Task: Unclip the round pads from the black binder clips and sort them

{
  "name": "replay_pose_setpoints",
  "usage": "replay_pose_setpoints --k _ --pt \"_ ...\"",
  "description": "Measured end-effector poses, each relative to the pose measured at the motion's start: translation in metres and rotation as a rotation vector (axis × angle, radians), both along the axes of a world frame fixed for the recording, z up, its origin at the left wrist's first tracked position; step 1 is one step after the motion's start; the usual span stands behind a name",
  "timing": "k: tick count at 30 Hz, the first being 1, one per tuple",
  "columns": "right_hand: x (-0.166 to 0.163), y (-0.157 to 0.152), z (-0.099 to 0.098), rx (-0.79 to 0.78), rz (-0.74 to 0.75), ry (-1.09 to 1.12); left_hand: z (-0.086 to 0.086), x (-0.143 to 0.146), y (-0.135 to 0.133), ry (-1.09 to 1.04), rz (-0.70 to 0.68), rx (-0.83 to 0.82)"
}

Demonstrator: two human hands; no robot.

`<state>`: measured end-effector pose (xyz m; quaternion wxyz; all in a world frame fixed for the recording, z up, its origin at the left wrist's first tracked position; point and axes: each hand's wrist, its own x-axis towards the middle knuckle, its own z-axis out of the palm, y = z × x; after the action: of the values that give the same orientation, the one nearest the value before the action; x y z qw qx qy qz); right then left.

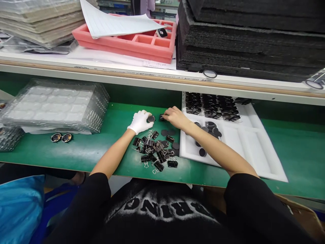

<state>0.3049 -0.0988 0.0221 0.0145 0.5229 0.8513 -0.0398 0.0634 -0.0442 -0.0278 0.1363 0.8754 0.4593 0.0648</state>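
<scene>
My left hand [140, 122], in a white glove, is closed on a small dark round disc [151, 119] above the green bench mat [119, 112]. My bare right hand [175, 117] pinches a small black binder clip [161, 117] just right of the disc. A loose pile of black binder clips [154, 150] lies on the mat below both hands, with a few dark discs [175, 146] among them.
A white foam tray [254, 142] at the right holds more discs and rows of clipped parts [213, 106]. Stacked clear blister trays [53, 106] stand at the left, two shiny round parts [61, 137] before them. The shelf above carries a pink foam tray [132, 42] and black foam sheets [248, 37].
</scene>
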Motion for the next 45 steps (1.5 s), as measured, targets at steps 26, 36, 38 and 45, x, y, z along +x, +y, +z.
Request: replay_pose_setpoints --k 26,36,38,45 --pt "-0.055 0.056 -0.051 -0.067 -1.076 0.532 0.006 0.015 0.001 -0.112 -0.02 -0.13" --pt "-0.049 0.056 -0.063 -0.028 -1.128 0.566 0.002 0.024 -0.003 -0.142 0.009 -0.14" --pt "-0.049 0.055 -0.064 -0.018 -1.13 0.568 0.001 0.026 -0.003 -0.165 0.001 -0.156" --pt "-0.051 0.056 -0.059 -0.017 -1.115 0.54 -0.006 0.026 -0.001 -0.18 -0.023 -0.144"
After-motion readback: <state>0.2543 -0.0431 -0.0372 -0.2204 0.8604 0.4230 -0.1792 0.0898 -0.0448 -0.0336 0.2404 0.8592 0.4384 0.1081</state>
